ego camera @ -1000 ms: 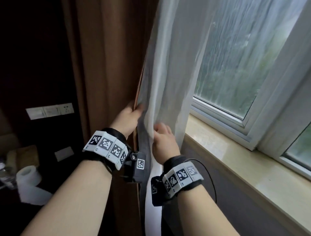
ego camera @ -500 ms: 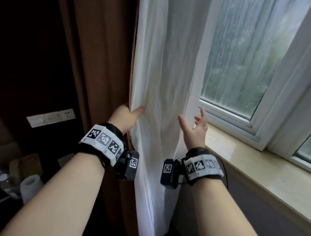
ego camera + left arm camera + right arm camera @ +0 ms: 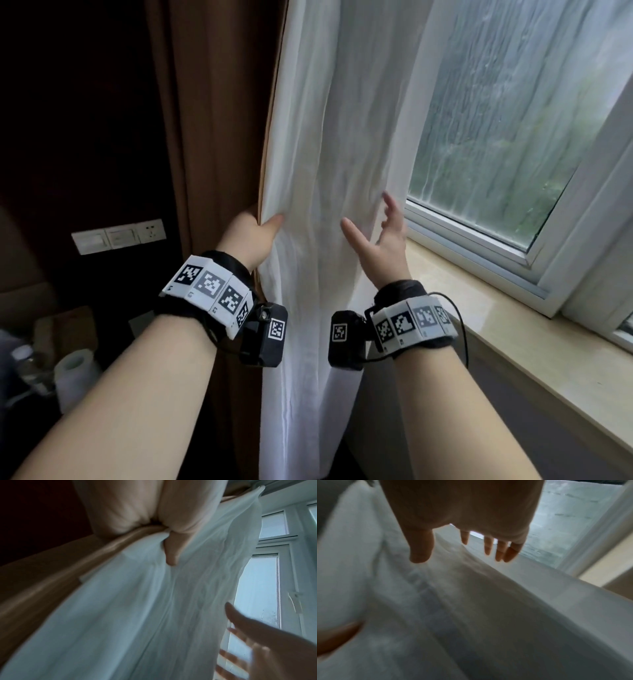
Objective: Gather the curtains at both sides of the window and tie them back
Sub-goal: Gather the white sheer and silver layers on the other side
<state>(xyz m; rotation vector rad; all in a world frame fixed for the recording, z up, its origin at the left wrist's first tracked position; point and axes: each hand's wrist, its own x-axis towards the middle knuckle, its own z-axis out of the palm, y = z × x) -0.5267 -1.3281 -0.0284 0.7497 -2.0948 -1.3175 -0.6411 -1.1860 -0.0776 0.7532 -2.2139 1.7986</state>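
Observation:
A white sheer curtain (image 3: 329, 144) hangs at the left side of the window, with a brown heavy curtain (image 3: 212, 113) behind it on the left. My left hand (image 3: 253, 233) grips the sheer's left edge together with the brown curtain's edge; in the left wrist view its thumb (image 3: 171, 551) presses into the white cloth (image 3: 137, 615). My right hand (image 3: 380, 233) is open beside the sheer's right edge, fingers spread, palm turned to the cloth. The right wrist view shows those spread fingers (image 3: 488, 546) just over the sheer curtain (image 3: 471, 608); I cannot tell if they touch it.
The window (image 3: 513, 120) with its white frame is on the right, above a beige stone sill (image 3: 496, 325). A wall plate with switches and a socket (image 3: 118, 236) sits in the dark at left. A white paper roll (image 3: 73, 373) stands low at left.
My right hand let go of the sheer's gathered folds, moved right and opened. The sheer has spread wider. My left hand keeps its hold on the left edge.

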